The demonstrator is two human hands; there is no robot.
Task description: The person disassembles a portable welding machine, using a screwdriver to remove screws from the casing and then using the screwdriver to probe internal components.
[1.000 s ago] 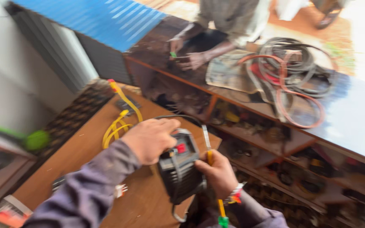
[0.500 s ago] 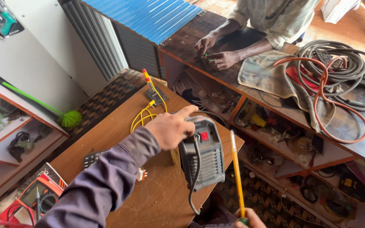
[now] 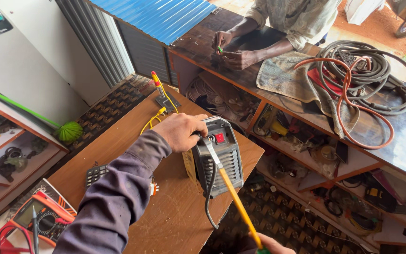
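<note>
1. Two hands engaged: left hand (image 3: pixel 180 131) clamped over grey metal box unit (image 3: pixel 216 157) at wooden table's (image 3: pixel 118 155) right edge.
2. Right hand (image 3: pixel 272 244) clenched on yellow screwdriver (image 3: pixel 233 200).
3. Judged heavy, rigid; best gripped by top.

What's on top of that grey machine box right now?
The left hand rests on top of the grey machine box, and a yellow-handled screwdriver tip meets its upper edge. The hand hides whatever lies beneath it.

The brown wooden table (image 3: pixel 118 155) carries a grey boxy machine with a red switch (image 3: pixel 218 162), a black calculator (image 3: pixel 95 174) and a coiled yellow cable (image 3: pixel 153 121). Beyond, a dark wooden table (image 3: pixel 250 80) bears a grey cloth (image 3: pixel 297 82) and coiled grey and orange hoses (image 3: pixel 367 75).
</note>
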